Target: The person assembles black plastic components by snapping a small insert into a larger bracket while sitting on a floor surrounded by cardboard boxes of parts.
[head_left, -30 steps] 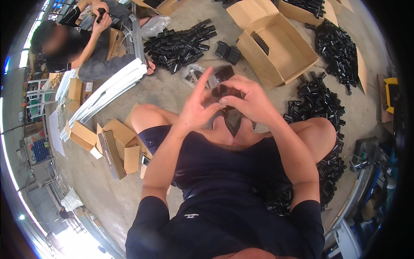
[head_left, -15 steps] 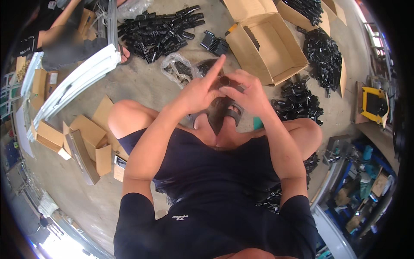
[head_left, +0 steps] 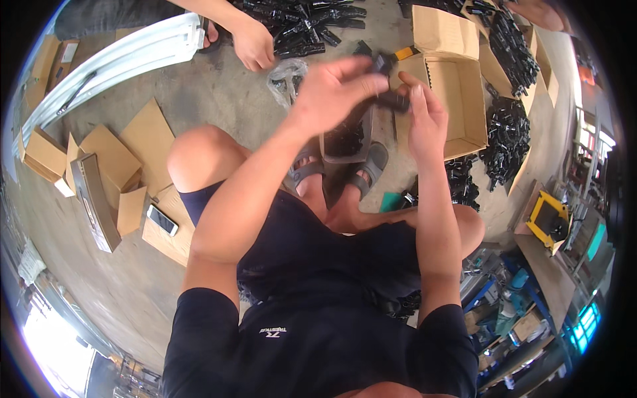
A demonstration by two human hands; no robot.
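Left hand: your left hand (head_left: 332, 93) is raised in front of you, fingers curled and pinched together on the upper end of a small black plastic part (head_left: 387, 83).
Right hand: your right hand (head_left: 424, 123) stands upright just beside it, thumb and fingers pressed on the lower end of the same part, so both hands are clamped on it.
Part position: the black plastic part sits between your two hands, up in the air above the dark tray (head_left: 345, 142) by your sandalled feet (head_left: 371, 166); it touches both hands and nothing else.
Grip detail: whether it is one piece or two pushed together, you cannot tell; your fingers hide most of it.
Done so far: judging by the heaps, black pieces already lie piled to your right (head_left: 507, 132) and in the far pile (head_left: 305, 26) at the top.
Left to do: the open cardboard box (head_left: 458, 99) just behind your hands shows mostly bare inner walls, and the piece in hand is not yet set down anywhere, so much work seems to remain.
Other person: another person's hand (head_left: 252, 43) reaches to the floor near the far pile, beside a clear plastic bag (head_left: 286, 76), well apart from your own hands.
Around you: flat cardboard pieces (head_left: 119, 159) and a phone (head_left: 162, 219) lie at your left.
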